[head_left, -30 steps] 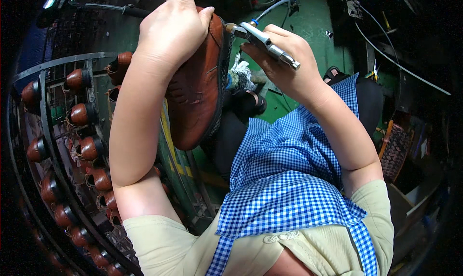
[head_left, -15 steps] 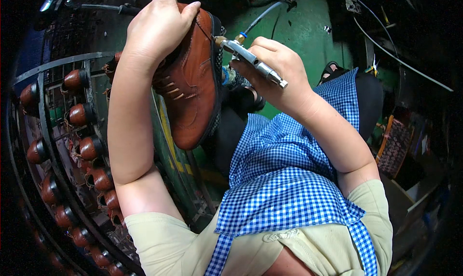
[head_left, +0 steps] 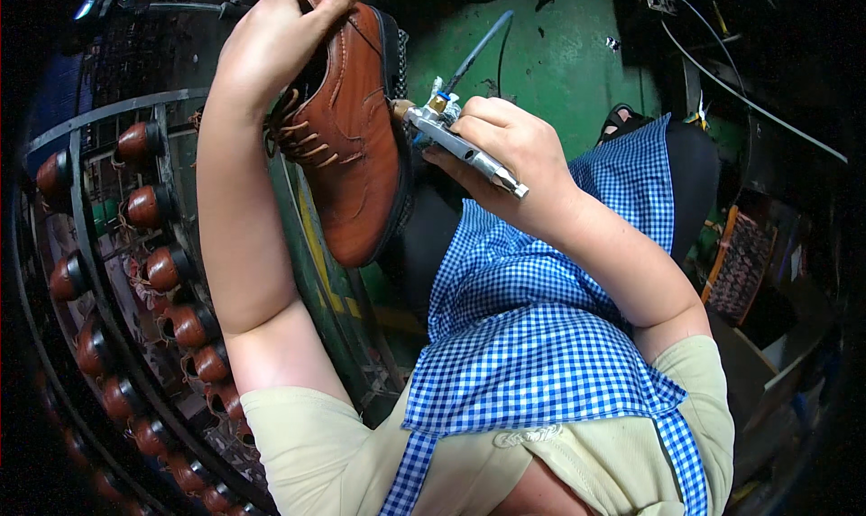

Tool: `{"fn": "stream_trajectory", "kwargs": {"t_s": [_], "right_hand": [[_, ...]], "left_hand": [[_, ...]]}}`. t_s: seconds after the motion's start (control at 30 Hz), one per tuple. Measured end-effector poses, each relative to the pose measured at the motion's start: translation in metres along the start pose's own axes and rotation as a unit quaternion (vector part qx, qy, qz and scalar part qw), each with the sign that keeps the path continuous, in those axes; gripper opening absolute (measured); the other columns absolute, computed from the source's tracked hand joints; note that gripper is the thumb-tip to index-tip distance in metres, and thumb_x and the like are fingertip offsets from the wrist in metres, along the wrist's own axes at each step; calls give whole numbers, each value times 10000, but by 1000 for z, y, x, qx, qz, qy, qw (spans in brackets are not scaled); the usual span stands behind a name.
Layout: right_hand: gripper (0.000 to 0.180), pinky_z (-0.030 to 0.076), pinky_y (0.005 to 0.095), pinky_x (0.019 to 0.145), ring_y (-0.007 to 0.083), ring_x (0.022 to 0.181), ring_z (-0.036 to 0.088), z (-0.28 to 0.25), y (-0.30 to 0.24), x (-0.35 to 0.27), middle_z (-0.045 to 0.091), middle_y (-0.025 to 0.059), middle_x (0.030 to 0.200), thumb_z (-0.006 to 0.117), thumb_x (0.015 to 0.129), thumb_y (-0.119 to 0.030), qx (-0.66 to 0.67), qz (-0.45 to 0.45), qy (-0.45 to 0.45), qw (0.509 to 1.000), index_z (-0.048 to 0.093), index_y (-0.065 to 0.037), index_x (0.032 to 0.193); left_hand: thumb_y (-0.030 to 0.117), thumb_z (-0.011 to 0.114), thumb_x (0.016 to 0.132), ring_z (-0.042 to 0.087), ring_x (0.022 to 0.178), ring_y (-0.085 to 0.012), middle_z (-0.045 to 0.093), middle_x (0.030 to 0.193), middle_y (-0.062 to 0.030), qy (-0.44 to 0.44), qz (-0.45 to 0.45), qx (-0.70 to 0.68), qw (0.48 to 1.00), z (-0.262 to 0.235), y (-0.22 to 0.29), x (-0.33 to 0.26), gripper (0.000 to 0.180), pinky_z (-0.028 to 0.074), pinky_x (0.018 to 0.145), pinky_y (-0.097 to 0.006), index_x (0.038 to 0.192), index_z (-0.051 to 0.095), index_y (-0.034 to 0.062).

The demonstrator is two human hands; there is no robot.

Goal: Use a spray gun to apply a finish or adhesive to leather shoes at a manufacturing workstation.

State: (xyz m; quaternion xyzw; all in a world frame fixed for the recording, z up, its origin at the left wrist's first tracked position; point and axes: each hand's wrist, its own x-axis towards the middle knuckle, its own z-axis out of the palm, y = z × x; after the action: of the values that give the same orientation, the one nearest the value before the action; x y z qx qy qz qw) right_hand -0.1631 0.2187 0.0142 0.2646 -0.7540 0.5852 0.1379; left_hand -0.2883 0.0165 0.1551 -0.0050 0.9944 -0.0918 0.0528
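A brown leather lace-up shoe (head_left: 356,155) hangs toe-down in front of me. My left hand (head_left: 275,42) is closed on its upper end around the heel; some fingers are hidden behind the leather. Tan laces cross the shoe's left side, and its dark sole faces right. In my right hand (head_left: 514,146) is a silver metal spray gun (head_left: 465,146), with a brass fitting and a hose running up from it. The gun's nozzle points left, close beside the sole edge; whether it touches cannot be told. Nothing visible comes out of the nozzle.
A metal rack (head_left: 86,209) on the left carries several brown shoes (head_left: 167,268). The floor (head_left: 577,47) is green with a yellow line. A blue checked apron (head_left: 541,363) covers my lap. Thin cables (head_left: 758,110) hang at the right, near a dark woven panel (head_left: 741,263).
The shoe has shifted slightly left and turned, showing more of its laces and side. The spray gun has moved down and a little left along the sole edge.
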Motion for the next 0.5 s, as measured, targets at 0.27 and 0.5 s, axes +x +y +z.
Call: {"fn": "stream_trajectory", "kwargs": {"t_s": [0.27,0.5], "right_hand": [[159,486,361,594,264,685,578,-1,3,1,566,86,760,777,798,-112,10,1,18,1000,633,-58,835],[148,476,369,590,279,687,574,-13,7,-1,558,94,751,762,806,-81,23,-2,-19,1000,620,-45,828]], "left_hand": [[234,557,1028,548,918,-133,567,1028,-54,109,-68,-487,864,50,-54,-152,295,449,870,-296,1245,508,40],[-123,650,786,602,957,-266,556,1083,-108,5,105,-276,955,46,-38,-232,435,506,839,-325,1160,654,98]]}}
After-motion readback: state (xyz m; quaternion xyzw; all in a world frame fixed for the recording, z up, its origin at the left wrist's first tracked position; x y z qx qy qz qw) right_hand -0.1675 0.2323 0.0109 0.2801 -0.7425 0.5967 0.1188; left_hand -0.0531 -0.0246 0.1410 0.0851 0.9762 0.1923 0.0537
